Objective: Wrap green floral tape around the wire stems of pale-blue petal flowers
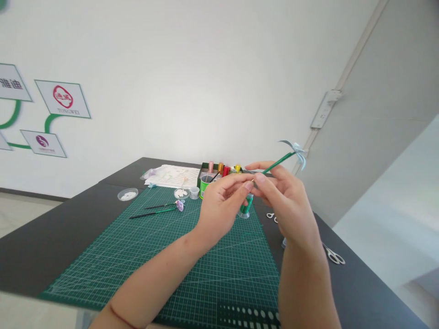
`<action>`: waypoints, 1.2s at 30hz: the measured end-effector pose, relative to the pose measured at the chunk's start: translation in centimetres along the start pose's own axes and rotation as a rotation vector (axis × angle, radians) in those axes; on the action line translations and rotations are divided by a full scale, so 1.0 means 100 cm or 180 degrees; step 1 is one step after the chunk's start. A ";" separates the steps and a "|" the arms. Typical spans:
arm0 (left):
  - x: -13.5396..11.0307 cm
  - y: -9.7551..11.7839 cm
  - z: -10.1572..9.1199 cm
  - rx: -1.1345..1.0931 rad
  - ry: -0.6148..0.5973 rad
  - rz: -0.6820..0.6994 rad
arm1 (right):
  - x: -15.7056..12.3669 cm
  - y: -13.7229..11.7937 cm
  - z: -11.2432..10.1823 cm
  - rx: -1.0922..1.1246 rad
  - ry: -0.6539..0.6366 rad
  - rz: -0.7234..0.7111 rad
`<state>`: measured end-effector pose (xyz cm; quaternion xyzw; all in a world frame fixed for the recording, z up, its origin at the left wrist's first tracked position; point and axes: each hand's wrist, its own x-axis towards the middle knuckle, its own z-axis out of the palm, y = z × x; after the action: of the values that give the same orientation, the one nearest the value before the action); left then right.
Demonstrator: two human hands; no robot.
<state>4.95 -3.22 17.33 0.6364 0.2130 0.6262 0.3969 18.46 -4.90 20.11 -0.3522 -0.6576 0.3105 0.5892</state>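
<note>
My two hands are raised together above a green cutting mat point(144, 256). My right hand point(286, 201) pinches a green wrapped stem point(278, 162) that slants up to the right and ends in pale blue-grey petals point(297, 151). My left hand point(222, 203) pinches the stem's lower end with thumb and forefinger, fingertips touching those of the right hand. A small spool of green tape point(246, 205) shows just below and behind the fingers; whether it hangs from my hands or stands on the mat I cannot tell.
On the mat lie two dark stems, one with a purple flower point(179, 205). Small clear dishes point(127, 195), a green cup point(205, 185), a tray of coloured bottles point(222, 169) and papers point(173, 176) sit at the back. Scissors point(334, 256) lie right on the dark table point(44, 242).
</note>
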 end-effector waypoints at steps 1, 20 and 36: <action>0.000 0.001 -0.001 0.0052 0.0001 -0.0052 | -0.001 -0.001 -0.001 0.0020 0.0005 -0.0029; 0.009 -0.001 -0.020 0.1195 0.0385 0.0353 | -0.001 0.004 -0.003 -0.1549 0.0359 -0.0702; 0.011 0.029 -0.064 0.2656 -0.1668 0.0082 | -0.002 0.001 -0.043 0.0505 -0.0972 0.0198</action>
<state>-1.79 -2.58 19.63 0.8797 0.3308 0.3112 0.1406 22.74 -5.04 20.41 -0.2736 -0.7016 0.4294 0.4985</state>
